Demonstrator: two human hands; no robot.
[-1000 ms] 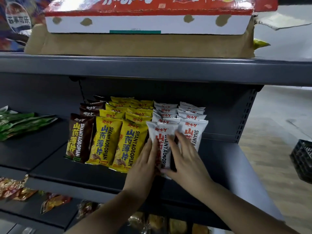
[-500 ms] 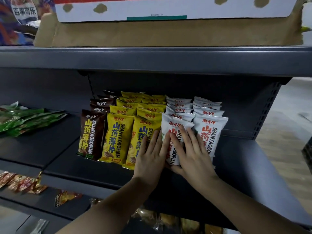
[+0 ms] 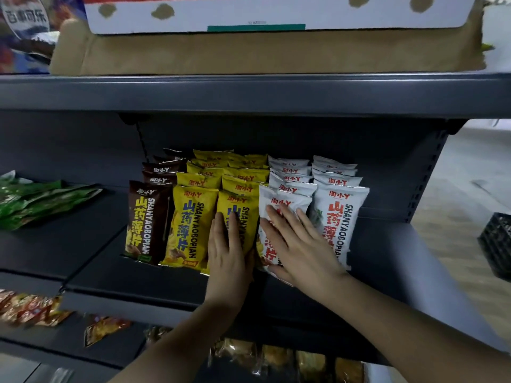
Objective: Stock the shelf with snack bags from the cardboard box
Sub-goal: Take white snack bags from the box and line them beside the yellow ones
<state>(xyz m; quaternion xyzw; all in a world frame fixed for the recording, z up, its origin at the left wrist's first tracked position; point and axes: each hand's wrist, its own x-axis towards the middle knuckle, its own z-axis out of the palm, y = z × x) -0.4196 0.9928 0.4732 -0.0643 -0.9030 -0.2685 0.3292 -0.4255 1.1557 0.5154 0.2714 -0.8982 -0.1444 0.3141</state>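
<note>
- I see a dark grey metal shelf [image 3: 401, 261] in a shop aisle, with pale wood-pattern floor [image 3: 470, 194] to its right and a black crate [image 3: 497, 244] standing on it.
- On the shelf above sits a flat cardboard box [image 3: 249, 53], with a white carton [image 3: 276, 15] lying on top of it.
- The snack bags stand upright in rows running front to back: brown bags [image 3: 146, 222] on the left, two rows of yellow bags [image 3: 190, 222] in the middle and two rows of white bags [image 3: 340, 217] on the right.
- My left hand [image 3: 229, 252] lies flat on the front yellow bag of the right-hand yellow row, its fingers [image 3: 221, 228] straight and gripping nothing.
- My right hand [image 3: 298, 244] presses flat on the front white bag just beside it, fingers [image 3: 279, 219] spread and straight.
- Green bags [image 3: 36, 200] lie flat on the shelf section to the left.
- More packets [image 3: 36, 310] lie on the lower shelf; I can't make them out.
</note>
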